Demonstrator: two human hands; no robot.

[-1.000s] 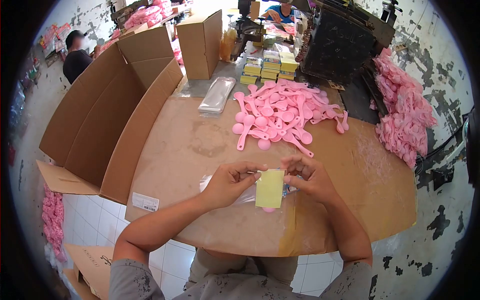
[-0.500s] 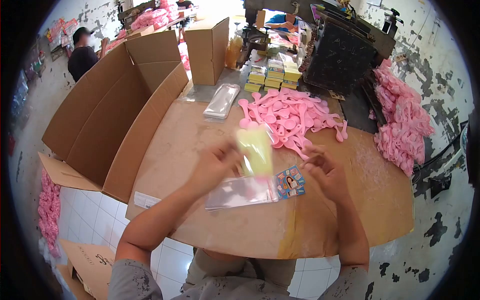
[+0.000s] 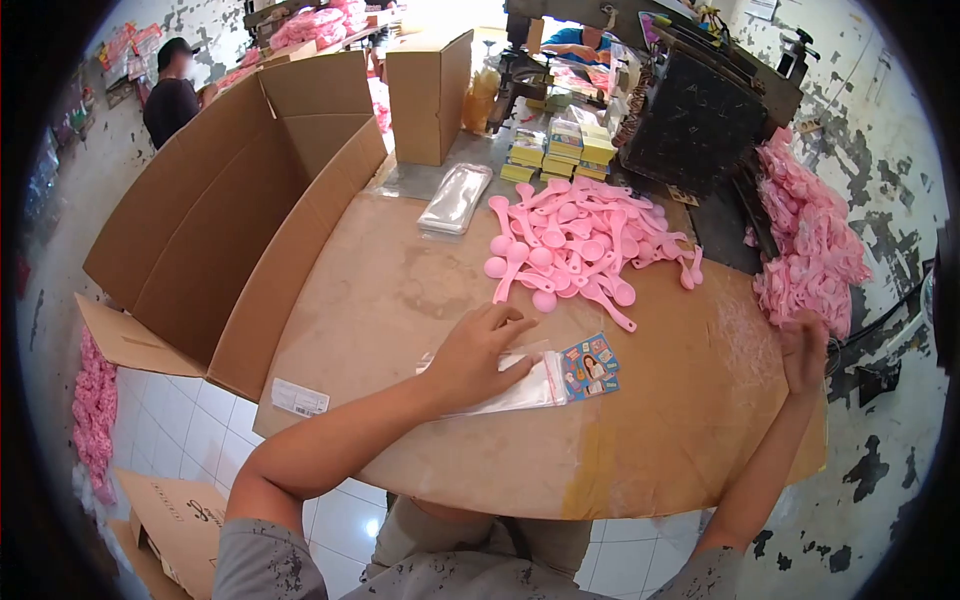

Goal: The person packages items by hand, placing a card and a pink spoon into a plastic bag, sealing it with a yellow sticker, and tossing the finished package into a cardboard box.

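My left hand [image 3: 478, 360] rests over a stack of clear plastic bags [image 3: 535, 392], thumb and fingers apart with nothing held. Touching the bags' right end are printed blue cards [image 3: 592, 368] with small pictures. Beyond that hand lies a heap of pink plastic spoons [image 3: 585, 240], a few spread toward me. Far to the right, my right hand [image 3: 804, 358] is raised at the table's edge, its fingers stretched upward. It is close in front of a pile of pink items in clear bags [image 3: 810, 270], and I see nothing in it.
A large open cardboard box [image 3: 300, 225] stands left of the table. Behind the spoons are a bundle of clear bags [image 3: 456, 198], stacked cards [image 3: 562, 145] and a black machine box [image 3: 692, 120]. One person [image 3: 172, 100] is at the far left, another [image 3: 580, 42] at the back.
My right hand has swung right, from beside the cards to the bagged pile. The yellowish bagged piece near my left hand is gone from there. My left hand has come onto the clear bags.
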